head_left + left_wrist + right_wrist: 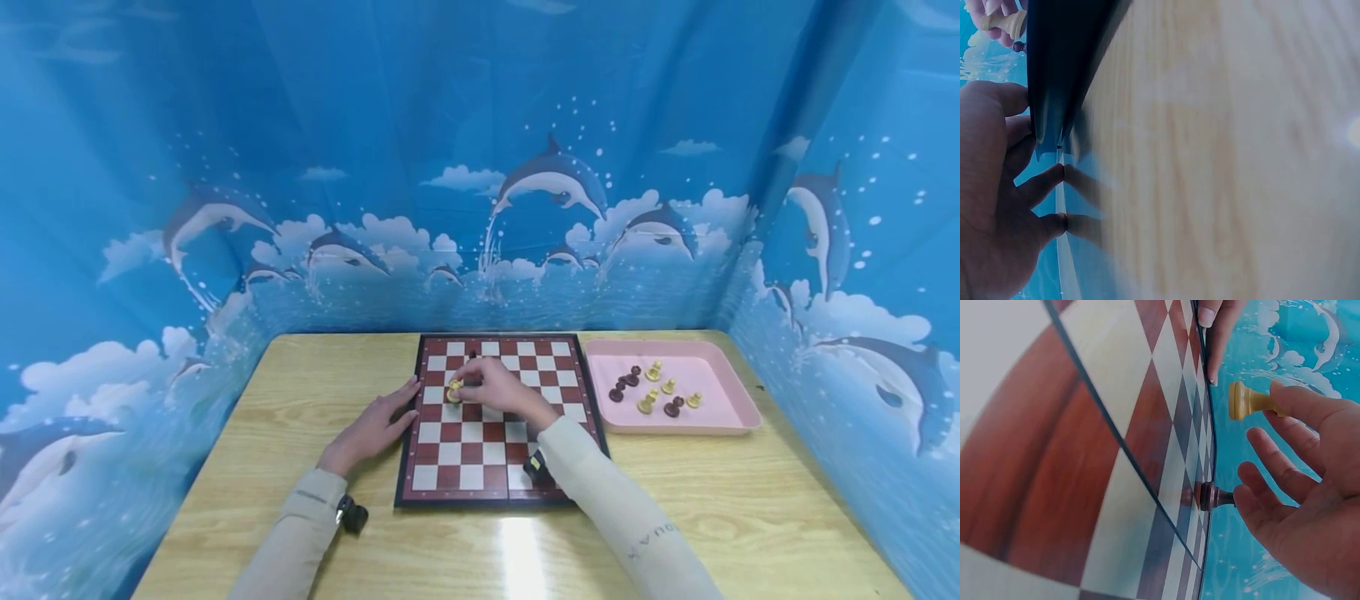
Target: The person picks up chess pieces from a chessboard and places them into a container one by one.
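Observation:
My right hand (497, 387) is over the left part of a red-and-white chessboard (450, 454), pinching a pale yellow chess piece (453, 391) between thumb and fingertips. In the right wrist view the piece's base (1238, 401) shows a small gap above the board. A dark brown chess piece (472, 355) stands on the board just beyond that hand; its base (1210, 496) also appears below the curled outer fingers. My left hand (375, 429) lies at the board's left edge, fingers extended and touching the dark rim. Which kind each chess piece is stays hidden.
A pink tray (723, 375) sits right of the board, holding several yellow and dark brown chess pieces (673, 407). Both rest on a light wooden table (300, 375). A blue dolphin-patterned curtain (420, 167) surrounds the table's back and sides.

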A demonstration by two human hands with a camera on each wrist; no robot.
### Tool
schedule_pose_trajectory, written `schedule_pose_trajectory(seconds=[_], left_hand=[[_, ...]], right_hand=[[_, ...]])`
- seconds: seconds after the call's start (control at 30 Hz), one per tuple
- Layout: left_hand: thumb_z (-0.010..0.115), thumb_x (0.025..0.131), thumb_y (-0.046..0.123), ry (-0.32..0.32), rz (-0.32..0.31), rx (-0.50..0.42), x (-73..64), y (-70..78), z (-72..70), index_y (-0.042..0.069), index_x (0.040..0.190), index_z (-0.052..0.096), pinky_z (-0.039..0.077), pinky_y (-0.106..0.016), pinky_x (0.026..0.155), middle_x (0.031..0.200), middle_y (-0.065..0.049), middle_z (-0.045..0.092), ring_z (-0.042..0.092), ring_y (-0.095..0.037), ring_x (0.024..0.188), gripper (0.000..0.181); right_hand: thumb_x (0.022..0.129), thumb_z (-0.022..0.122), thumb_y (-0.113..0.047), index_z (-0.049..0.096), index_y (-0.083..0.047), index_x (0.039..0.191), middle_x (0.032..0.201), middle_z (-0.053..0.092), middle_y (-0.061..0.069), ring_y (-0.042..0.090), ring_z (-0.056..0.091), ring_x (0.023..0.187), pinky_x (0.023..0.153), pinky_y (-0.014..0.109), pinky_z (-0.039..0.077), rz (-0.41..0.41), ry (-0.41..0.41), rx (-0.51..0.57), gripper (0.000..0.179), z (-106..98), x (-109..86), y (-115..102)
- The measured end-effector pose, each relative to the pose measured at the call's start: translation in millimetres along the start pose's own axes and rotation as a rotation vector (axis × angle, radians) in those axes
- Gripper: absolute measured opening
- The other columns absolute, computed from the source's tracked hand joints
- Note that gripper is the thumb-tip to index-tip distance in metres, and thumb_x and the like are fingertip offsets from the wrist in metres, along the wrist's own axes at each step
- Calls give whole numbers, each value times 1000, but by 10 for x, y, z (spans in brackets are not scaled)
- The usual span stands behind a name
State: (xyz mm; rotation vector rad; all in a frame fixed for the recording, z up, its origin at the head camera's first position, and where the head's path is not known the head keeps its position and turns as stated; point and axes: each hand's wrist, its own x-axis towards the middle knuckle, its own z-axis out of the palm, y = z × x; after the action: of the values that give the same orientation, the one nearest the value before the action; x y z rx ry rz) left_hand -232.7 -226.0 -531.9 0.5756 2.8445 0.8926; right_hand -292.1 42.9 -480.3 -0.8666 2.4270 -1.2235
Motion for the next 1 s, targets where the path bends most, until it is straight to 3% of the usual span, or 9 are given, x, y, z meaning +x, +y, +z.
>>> schedule_pose_trajectory(seconds=[0.33,0.67,1.0], left_hand=[[48,109,35,-4,-7,0,-13,27,-11,12,161,29,18,-67,122,168,-10,23,30,-38,151,60],[47,109,34,-6,-19,5,-20,43,-9,12,161,28,17,-66,122,168,-11,23,30,-39,151,60],[47,109,36,-12,-21,-2,-17,22,-14,13,161,27,17,-65,123,168,-10,22,29,-38,151,60]], right_hand=[[93,76,-23,75,-11,115,113,74,-1,21,65,112,108,48,49,-22,25,-45,25,-8,-93,-12],[94,75,-20,74,-8,117,120,71,2,23,63,118,105,47,52,-10,49,16,27,-14,-225,39],[94,73,-16,75,-5,114,115,73,5,25,67,112,103,46,55,-44,74,63,23,-18,-343,69]])
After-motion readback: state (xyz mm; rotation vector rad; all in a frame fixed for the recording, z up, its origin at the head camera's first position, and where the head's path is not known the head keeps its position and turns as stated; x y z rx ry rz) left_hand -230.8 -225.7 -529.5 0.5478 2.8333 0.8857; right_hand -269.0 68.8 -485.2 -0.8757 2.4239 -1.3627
